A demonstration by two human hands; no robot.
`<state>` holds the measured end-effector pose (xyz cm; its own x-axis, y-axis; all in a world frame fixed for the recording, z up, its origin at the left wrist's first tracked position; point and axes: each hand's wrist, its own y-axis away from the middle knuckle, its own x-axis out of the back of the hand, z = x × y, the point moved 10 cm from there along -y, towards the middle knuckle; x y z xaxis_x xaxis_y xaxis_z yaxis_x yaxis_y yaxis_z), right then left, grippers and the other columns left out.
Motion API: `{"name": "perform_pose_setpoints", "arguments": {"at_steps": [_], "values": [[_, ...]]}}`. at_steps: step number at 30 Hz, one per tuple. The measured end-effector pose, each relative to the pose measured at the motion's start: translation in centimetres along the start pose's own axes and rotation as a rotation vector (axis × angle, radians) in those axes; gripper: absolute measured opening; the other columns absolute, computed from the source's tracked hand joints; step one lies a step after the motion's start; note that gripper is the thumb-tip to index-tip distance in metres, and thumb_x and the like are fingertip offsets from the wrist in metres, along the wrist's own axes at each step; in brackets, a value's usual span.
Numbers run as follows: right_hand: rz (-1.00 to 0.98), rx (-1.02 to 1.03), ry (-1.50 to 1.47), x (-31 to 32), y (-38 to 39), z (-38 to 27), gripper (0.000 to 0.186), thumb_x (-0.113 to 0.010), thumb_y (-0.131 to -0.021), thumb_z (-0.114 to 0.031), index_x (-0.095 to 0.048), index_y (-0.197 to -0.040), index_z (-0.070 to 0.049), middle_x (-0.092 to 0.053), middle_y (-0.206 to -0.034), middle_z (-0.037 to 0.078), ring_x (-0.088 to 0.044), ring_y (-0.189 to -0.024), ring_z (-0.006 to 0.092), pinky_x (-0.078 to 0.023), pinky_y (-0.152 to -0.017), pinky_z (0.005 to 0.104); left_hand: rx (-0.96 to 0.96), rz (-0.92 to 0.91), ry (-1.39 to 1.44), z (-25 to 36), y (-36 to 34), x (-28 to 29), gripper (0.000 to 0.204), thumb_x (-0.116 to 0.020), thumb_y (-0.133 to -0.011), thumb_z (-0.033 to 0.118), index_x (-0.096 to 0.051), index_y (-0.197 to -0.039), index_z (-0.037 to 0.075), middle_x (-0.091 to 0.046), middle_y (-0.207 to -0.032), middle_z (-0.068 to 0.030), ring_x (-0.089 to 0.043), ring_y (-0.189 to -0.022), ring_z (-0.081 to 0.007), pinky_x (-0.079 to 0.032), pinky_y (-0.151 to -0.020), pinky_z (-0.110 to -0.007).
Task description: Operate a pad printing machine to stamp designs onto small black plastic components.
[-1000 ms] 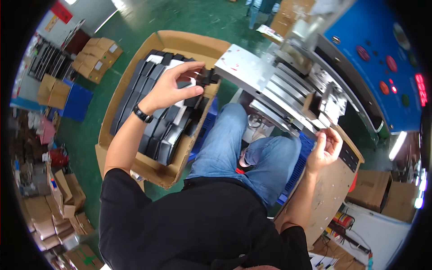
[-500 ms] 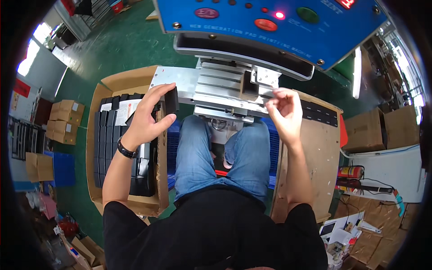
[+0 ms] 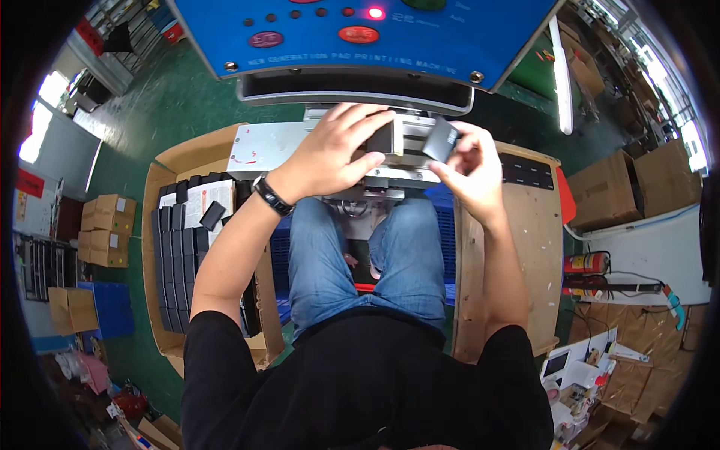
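My left hand (image 3: 337,150) is over the machine's metal bed, with fingers and thumb closed around a dark rectangular box (image 3: 382,139). A pale edge shows along the box's right side; how it sits on the bed is partly hidden by my fingers. Just to the right, my right hand (image 3: 478,171) pinches a small black box (image 3: 440,140) with light printing on its face. This box is tilted and held above the bed's right end.
The blue control panel (image 3: 360,56) of the pad printing machine hangs ahead. At left, an open carton (image 3: 155,225) holds stacked black boxes (image 3: 176,262) and printed paper (image 3: 196,199). To the right, a wooden board (image 3: 517,277) carries rows of black boxes (image 3: 527,172).
My left hand has moved right from above the carton to the bed with its black box. My right hand, with nothing visible in it before, now holds a printed box. The view has shifted.
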<state>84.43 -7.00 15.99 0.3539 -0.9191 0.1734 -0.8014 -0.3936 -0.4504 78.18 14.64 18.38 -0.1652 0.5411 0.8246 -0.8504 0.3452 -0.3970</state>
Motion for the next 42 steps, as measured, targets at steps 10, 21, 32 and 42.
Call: {"name": "perform_pose_setpoints", "arguments": {"at_steps": [10,21,32,42], "values": [[0.206,-0.601,0.964,11.4,14.0,9.3,0.057,-0.085,-0.093,-0.037,-0.056,-0.122,0.002,-0.07,-0.119,0.025,-0.073,-0.086,0.0352,-0.06,-0.078,0.0435,-0.094,-0.088,-0.084,2.7,1.0,-3.5,0.076,-0.055,-0.108,0.057,-0.05,-0.162,0.005,-0.04,-0.175,-0.0176,-0.03,-0.166,-0.0335,-0.024,-0.132,-0.062],[0.18,-0.506,1.011,7.5,9.2,10.9,0.089,-0.082,-0.095,-0.05,-0.05,-0.155,0.007,-0.061,-0.147,0.029,-0.064,-0.13,0.0425,-0.053,-0.112,0.0481,0.097,0.353,-0.143,-1.2,17.7,5.9,0.05,-0.073,-0.086,0.007,-0.071,-0.136,0.004,-0.07,-0.141,-0.0109,-0.067,-0.125,-0.0301,-0.05,-0.112,-0.047],[0.237,-0.383,0.931,10.6,11.5,12.1,0.079,-0.081,-0.099,-0.037,-0.049,-0.155,0.006,-0.058,-0.149,0.028,-0.062,-0.131,0.0398,-0.05,-0.113,0.0439,0.485,-0.048,-0.447,-15.1,31.5,10.2,0.057,-0.067,-0.081,-0.003,-0.069,-0.137,0.007,-0.07,-0.139,-0.0102,-0.062,-0.13,-0.0325,-0.049,-0.111,-0.047],[0.305,-0.368,0.748,8.6,10.1,5.6,0.069,-0.08,-0.099,-0.019,-0.048,-0.157,0.002,-0.06,-0.143,0.02,-0.064,-0.09,0.0177,-0.054,-0.083,0.0279,0.249,-0.355,-0.695,-15.3,29.9,6.3,0.053,-0.071,-0.081,0.006,-0.07,-0.133,0.015,-0.065,-0.115,-0.0084,-0.059,-0.11,-0.0306,-0.048,-0.098,-0.044]]}}
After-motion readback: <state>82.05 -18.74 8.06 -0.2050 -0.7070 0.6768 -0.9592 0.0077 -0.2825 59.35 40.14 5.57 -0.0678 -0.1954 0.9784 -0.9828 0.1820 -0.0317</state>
